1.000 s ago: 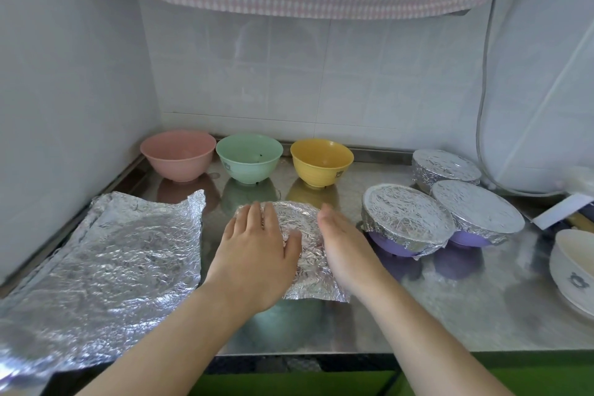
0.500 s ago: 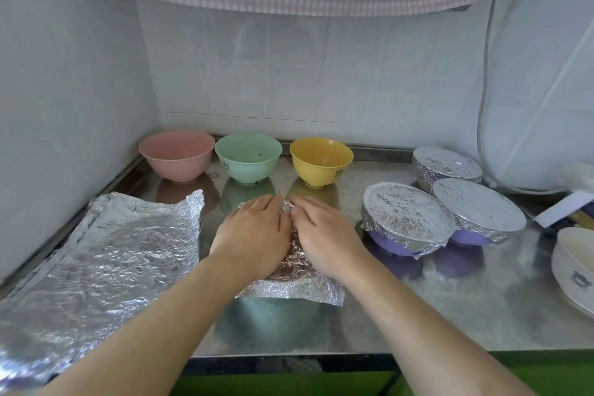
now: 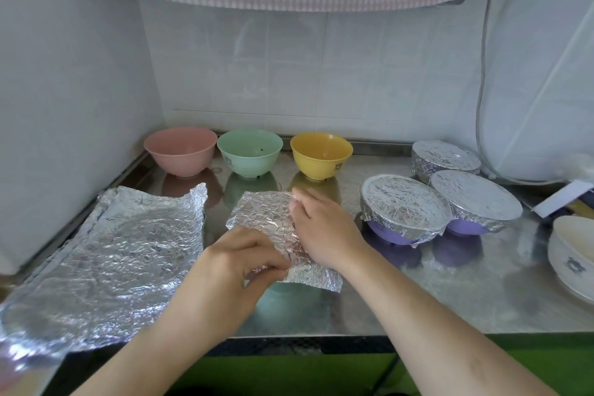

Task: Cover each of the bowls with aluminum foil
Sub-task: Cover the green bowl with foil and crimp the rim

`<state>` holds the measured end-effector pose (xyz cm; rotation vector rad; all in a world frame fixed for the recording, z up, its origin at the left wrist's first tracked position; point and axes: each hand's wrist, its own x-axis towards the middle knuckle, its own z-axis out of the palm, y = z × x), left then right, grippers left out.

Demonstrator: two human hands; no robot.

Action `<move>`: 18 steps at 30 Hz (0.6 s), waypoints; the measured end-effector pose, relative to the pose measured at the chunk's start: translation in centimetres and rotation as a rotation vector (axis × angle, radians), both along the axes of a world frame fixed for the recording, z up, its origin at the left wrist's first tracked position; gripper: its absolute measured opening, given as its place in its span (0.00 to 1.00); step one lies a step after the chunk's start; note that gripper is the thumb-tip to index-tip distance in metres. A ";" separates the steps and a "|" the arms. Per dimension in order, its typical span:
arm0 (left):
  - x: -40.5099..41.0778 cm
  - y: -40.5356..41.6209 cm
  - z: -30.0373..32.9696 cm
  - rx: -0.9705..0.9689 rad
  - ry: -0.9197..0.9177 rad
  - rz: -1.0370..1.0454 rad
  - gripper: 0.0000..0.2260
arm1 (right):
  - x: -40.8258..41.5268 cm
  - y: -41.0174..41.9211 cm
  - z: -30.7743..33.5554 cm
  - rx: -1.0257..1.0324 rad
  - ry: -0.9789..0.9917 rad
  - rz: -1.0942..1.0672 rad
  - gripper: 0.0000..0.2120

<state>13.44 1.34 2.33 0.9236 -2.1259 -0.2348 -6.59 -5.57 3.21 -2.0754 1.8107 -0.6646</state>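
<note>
A crinkled foil sheet (image 3: 263,219) lies draped over a bowl at the front middle of the steel counter (image 3: 418,299); the bowl is hidden, only its greenish reflection shows. My left hand (image 3: 238,267) pinches the foil's near edge with curled fingers. My right hand (image 3: 321,228) rests flat on the foil's right side. Uncovered pink (image 3: 181,151), green (image 3: 250,153) and yellow (image 3: 321,154) bowls stand in a row at the back. Three foil-covered bowls (image 3: 405,202) (image 3: 475,199) (image 3: 445,159) sit at the right.
A stack of loose foil sheets (image 3: 119,254) lies at the left, overhanging the counter's front edge. A white bowl (image 3: 572,254) sits at the far right edge, with a box end (image 3: 559,202) behind it. Tiled walls close the left and back; a cloth hangs overhead.
My left hand has drawn back from the foil's top to its near edge and now pinches it. My right hand has shifted to the foil's right side.
</note>
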 end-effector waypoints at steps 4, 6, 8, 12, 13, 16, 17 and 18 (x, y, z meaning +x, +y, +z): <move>-0.1 -0.2 -0.6 -0.105 -0.040 0.006 0.01 | 0.2 0.0 0.2 -0.019 0.012 0.013 0.21; -0.2 -0.1 -0.5 -0.145 -0.064 0.016 0.05 | 0.1 0.6 0.7 -0.069 -0.026 0.021 0.20; -0.2 0.0 -0.5 -0.169 -0.082 0.020 0.07 | -0.3 2.0 1.1 -0.224 -0.080 0.047 0.18; -0.1 -0.1 -1.4 -0.205 -0.128 0.019 0.06 | -1.4 6.6 0.3 -0.478 -0.105 0.227 0.05; 0.0 -0.1 -1.7 -0.214 -0.135 0.016 0.06 | -1.6 7.6 0.1 -0.457 -0.091 0.266 0.04; 0.2 -0.3 -1.8 -0.230 -0.138 0.029 0.03 | -1.8 8.6 -0.6 -0.394 -0.026 0.298 0.07; 0.3 -0.5 -1.8 -0.226 -0.139 0.039 0.04 | -1.9 8.4 -0.8 -0.392 -0.024 0.294 0.08; 0.4 -0.6 -1.8 -0.220 -0.139 0.046 0.06 | -1.9 8.1 -0.8 -0.396 -0.030 0.289 0.08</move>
